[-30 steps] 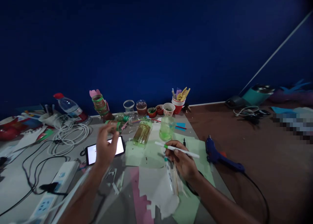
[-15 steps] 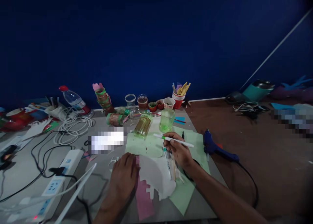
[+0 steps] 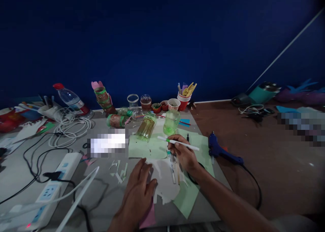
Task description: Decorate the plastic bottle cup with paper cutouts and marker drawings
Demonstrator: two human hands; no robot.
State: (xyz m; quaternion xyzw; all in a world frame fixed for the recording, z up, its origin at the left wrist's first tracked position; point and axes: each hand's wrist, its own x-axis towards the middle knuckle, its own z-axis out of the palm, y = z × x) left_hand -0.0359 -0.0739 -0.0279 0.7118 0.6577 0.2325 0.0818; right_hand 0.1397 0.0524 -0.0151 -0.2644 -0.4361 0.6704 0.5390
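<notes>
My right hand (image 3: 183, 153) pinches a slim white marker with a green band (image 3: 188, 146), held nearly level above the green paper. My left hand (image 3: 139, 186) lies palm down with fingers apart, over the left part of a white paper piece (image 3: 165, 186) with a notched lower edge. A pink paper strip (image 3: 149, 216) shows from under that hand. Beneath my right hand, a clear-barrelled marker with a teal end (image 3: 172, 167) and a thin wooden stick (image 3: 178, 172) lie on the papers. Green sheets (image 3: 189, 194) spread around them.
Behind the papers stand a green-tinted cut bottle (image 3: 171, 122), a brownish plastic bottle (image 3: 146, 127) lying tilted, and a paper cup (image 3: 174, 104). A blue glue gun (image 3: 223, 151) lies right. Left are paper scraps (image 3: 119, 174), a power strip (image 3: 54, 184) and coiled white cable (image 3: 68, 127).
My left hand has slid right from the pink strip onto the white paper, its fingers spreading and the scraps coming into view. My right hand keeps the marker. The view has shifted slightly.
</notes>
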